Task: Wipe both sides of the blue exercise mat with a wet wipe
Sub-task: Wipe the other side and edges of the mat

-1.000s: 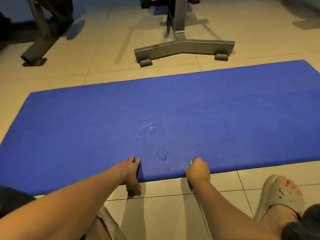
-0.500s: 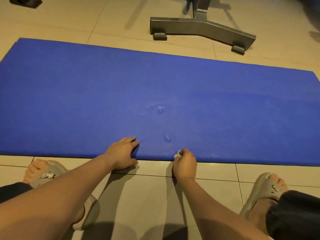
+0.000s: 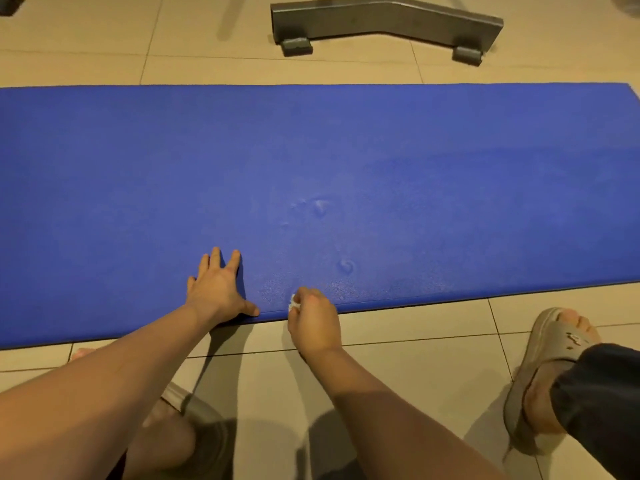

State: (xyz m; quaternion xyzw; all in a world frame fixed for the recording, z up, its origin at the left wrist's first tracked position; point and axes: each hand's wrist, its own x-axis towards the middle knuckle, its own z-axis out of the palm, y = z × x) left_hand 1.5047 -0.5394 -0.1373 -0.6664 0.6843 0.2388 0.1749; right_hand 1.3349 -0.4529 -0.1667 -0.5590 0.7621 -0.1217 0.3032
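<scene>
Wiping of the top face seemed to be in hand: the blue exercise mat [image 3: 346,150] lay flat on the tiled floor [image 3: 398,358]. The left hand [image 3: 218,289] pressed on it with fingers spread straight, while the right hand [image 3: 313,323] was curled round a small wet wipe [image 3: 293,303] at the near edge. Next, probably, came strokes across the mat, then turning it over.

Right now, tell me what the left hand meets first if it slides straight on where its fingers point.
Nothing but bare blue mat up to its far edge; the left hand lies flat on it. The metal base seems off-line, rightward.
</scene>
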